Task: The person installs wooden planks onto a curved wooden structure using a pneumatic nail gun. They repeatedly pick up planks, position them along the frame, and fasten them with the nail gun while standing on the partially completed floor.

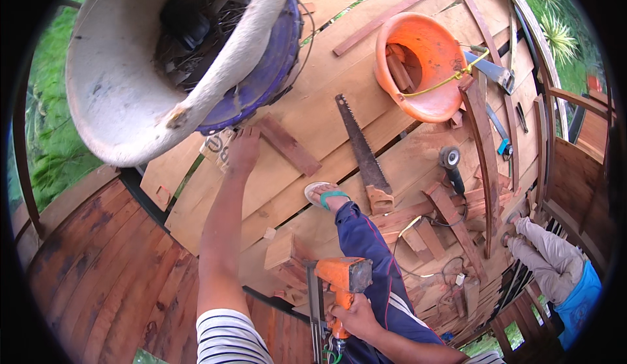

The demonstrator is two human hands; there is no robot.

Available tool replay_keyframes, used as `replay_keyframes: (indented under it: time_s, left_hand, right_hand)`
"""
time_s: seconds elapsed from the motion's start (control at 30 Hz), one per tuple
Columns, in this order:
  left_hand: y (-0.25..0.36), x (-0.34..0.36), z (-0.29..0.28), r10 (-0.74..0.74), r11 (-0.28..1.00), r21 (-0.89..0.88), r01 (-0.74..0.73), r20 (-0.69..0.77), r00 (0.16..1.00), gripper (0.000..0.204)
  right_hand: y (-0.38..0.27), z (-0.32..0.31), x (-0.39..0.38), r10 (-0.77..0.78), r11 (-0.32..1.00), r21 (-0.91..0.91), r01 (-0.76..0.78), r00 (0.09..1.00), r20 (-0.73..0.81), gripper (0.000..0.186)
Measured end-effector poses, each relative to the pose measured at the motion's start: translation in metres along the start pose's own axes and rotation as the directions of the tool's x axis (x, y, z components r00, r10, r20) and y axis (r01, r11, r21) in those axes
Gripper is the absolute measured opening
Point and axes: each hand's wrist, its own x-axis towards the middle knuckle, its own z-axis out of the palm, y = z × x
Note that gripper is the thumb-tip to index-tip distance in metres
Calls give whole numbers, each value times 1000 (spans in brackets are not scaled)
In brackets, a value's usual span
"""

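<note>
My left hand (243, 152) reaches down beside a blue-purple bucket (258, 80), at a piece of printed packaging (215, 147). Its fingers are bent close together; whatever they grip is hidden. Touching or very near the fingertips is the end of a short reddish-brown board (289, 147). Low in the view, my right hand (356, 317) is closed round the handle of an orange nail gun (343, 276), with a green hose at its base. The gun is over my leg.
A big whitish bucket (104, 90) looms at upper left with dark scraps inside. On the planks lie a handsaw (362, 148), an angle grinder (452, 165) and wood offcuts (421, 240). An orange bucket (424, 96) stands beyond. Another person (555, 266) is at far right.
</note>
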Motion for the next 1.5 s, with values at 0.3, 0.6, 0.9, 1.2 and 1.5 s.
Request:
replay_keyframes:
  time_s: [0.3, 0.6, 0.9, 1.2, 1.5]
  left_hand:
    - [23, -57, -65, -167, 951, -309, 6, -498, 851, 9]
    - [58, -242, -252, 520, 854, 189, -484, -297, 801, 14]
    - [149, -567, -432, -801, 27, -957, -289, -194, 567, 22]
    - [309, -807, -454, -977, -211, -379, -901, 55, 206, 32]
    - [397, -861, -440, -975, 146, 110, -983, 186, -124, 19]
  right_hand:
    - [30, 0, 3, -92, 991, 97, 88, 995, 41, 35]
    - [85, -13, -15, -319, 932, 242, 270, 928, 195, 49]
    - [126, 47, -193, -439, 898, 227, 377, 796, 417, 45]
    - [203, 145, -382, -196, 948, 5, 320, 569, 799, 37]
    - [254, 197, -433, 319, 741, -531, 411, 480, 817, 40]
